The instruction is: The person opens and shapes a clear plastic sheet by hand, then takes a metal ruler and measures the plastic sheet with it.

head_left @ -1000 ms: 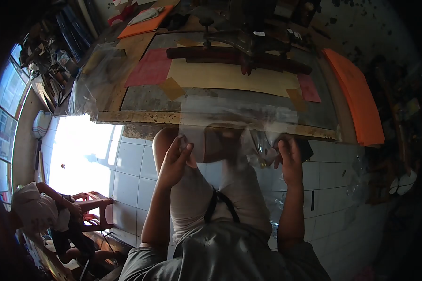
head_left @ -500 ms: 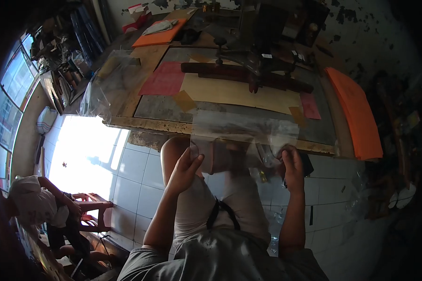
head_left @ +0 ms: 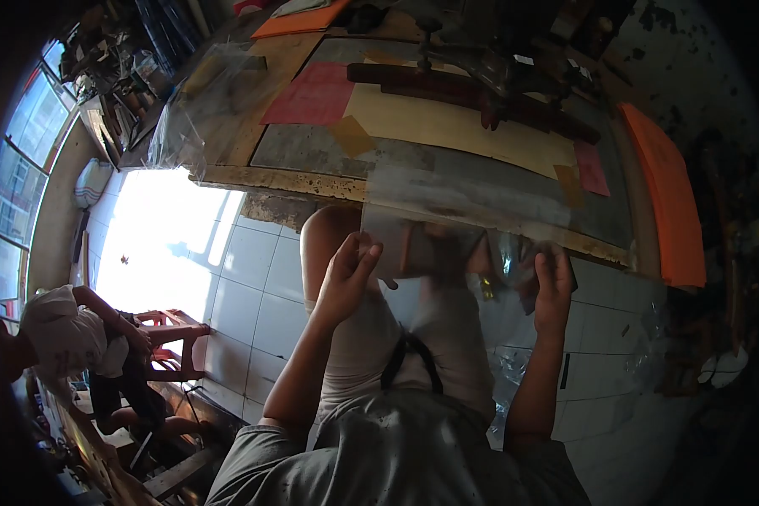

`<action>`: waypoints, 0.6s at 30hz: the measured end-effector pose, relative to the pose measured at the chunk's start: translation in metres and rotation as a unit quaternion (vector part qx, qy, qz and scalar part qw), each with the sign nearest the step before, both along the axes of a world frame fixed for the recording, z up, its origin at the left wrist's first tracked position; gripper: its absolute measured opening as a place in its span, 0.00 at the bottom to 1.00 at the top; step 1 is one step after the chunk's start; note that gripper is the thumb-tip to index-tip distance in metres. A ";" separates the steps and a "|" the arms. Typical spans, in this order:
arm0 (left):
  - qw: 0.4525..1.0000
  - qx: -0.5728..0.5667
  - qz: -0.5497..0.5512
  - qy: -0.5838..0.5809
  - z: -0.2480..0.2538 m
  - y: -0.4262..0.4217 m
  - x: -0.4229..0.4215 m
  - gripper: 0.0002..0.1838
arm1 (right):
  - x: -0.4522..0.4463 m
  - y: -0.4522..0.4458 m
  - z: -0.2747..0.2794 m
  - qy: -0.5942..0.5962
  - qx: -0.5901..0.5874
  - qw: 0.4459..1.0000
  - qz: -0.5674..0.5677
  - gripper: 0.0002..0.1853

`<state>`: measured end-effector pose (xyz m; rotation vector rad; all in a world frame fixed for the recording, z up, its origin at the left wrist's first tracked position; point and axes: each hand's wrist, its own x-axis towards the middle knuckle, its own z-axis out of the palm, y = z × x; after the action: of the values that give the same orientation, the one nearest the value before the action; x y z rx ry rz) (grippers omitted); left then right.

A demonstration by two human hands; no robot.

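Note:
A clear plastic sheet (head_left: 455, 202) is stretched between my hands, above my lap and in front of the table edge. My left hand (head_left: 348, 271) pinches its left side between thumb and fingers. At its right side my right hand (head_left: 553, 285) is closed on the plastic. Through the sheet my knees and the table edge show. On the table beyond lie a cream paper strip (head_left: 464, 126), a pink sheet (head_left: 310, 94) and brown tape pieces (head_left: 353, 137), under a dark red bar (head_left: 447, 87) of a metal device.
An orange stack (head_left: 668, 202) lies at the table's right end. Crumpled clear plastic (head_left: 177, 135) hangs over the left edge. Another person (head_left: 84, 337) sits at the lower left beside a red stool (head_left: 175, 344). More clear plastic (head_left: 508, 379) lies on the floor by my right thigh.
The view has shifted, so the table sits higher and further right. Both hands still hold the plastic sheet, which now looks more evenly spread between them.

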<state>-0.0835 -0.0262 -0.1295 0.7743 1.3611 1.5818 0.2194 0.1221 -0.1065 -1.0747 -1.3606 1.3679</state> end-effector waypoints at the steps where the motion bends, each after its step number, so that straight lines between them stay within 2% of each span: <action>1: 0.999 0.008 -0.003 -0.040 0.001 0.003 -0.001 0.14 | 0.000 0.000 0.003 0.001 0.001 1.000 0.005 0.18; 7: 0.998 0.017 0.041 0.033 0.006 0.018 -0.004 0.17 | -0.007 0.001 0.014 -0.015 0.038 0.998 0.040 0.21; 8: 0.998 -0.028 0.040 0.028 0.008 0.017 -0.004 0.20 | -0.008 0.003 0.013 -0.006 0.047 0.998 0.043 0.21; 12: 0.992 0.000 0.120 0.043 0.006 0.025 0.006 0.24 | -0.007 0.007 0.023 -0.017 0.055 0.998 0.037 0.25; 14: 0.991 0.000 0.110 0.071 0.010 0.022 0.006 0.23 | -0.005 0.013 0.028 -0.054 0.076 0.995 0.017 0.25; 18: 0.993 0.040 0.103 0.045 0.009 0.025 0.008 0.15 | -0.007 0.029 0.036 -0.093 0.093 0.991 -0.012 0.22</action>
<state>-0.0755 -0.0017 -0.1202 0.7810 1.4894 1.7910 0.2125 0.1511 -0.0708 -1.1096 -1.5718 1.1201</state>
